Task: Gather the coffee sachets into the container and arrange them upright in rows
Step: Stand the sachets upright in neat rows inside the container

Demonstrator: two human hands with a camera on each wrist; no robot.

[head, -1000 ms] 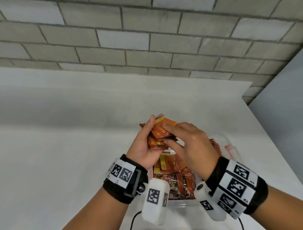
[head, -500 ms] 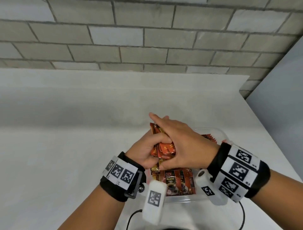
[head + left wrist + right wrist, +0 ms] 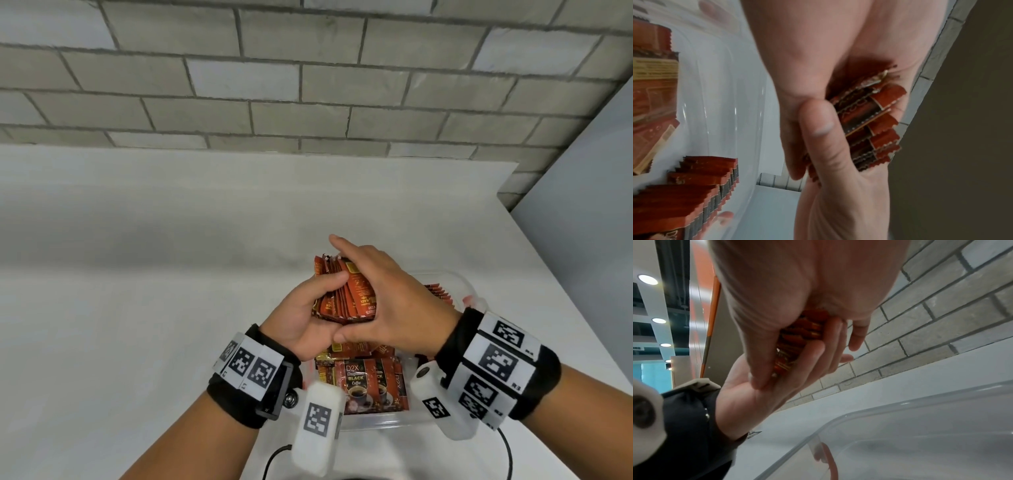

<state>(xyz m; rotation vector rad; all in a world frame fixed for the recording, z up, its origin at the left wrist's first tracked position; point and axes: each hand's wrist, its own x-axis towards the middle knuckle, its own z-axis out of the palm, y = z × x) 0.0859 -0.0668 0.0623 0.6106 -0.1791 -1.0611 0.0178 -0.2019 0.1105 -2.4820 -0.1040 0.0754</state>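
Pressing in from both sides, the two hands clamp a bundle of coffee sachets (image 3: 346,294) above the clear plastic container (image 3: 460,284). The bundle is gripped by the left hand (image 3: 308,318), whose thumb (image 3: 327,282) is curled over the near faces while its fingers wrap behind and under the pack; in the left wrist view that thumb (image 3: 824,129) is seen laid across the serrated sachet ends (image 3: 879,123). The right hand (image 3: 394,301) is laid flat against the bundle's right side, its fingers held together and nearly straight, reaching past the far top corner, with its thumb tucked beneath the pack against the left palm. In the right wrist view the sachets (image 3: 797,340) are seen squeezed between the right palm and the left hand's fingers (image 3: 818,353).

The sachets are held on edge, face to face, fanned slightly like cards. Their long axis is seen running away from the person and a little to the left, the far ends tilted upward; which end is the top of the print cannot be told.

Below the wrists, loose sachets (image 3: 363,380) are seen lying flat in the container's near part, one printed "D2X Black Coffee". A row of sachets (image 3: 438,293) stands on edge along the container's right side, seen also in the left wrist view (image 3: 694,191). The container rests on a white table (image 3: 137,308) set against a grey brick wall (image 3: 308,85).
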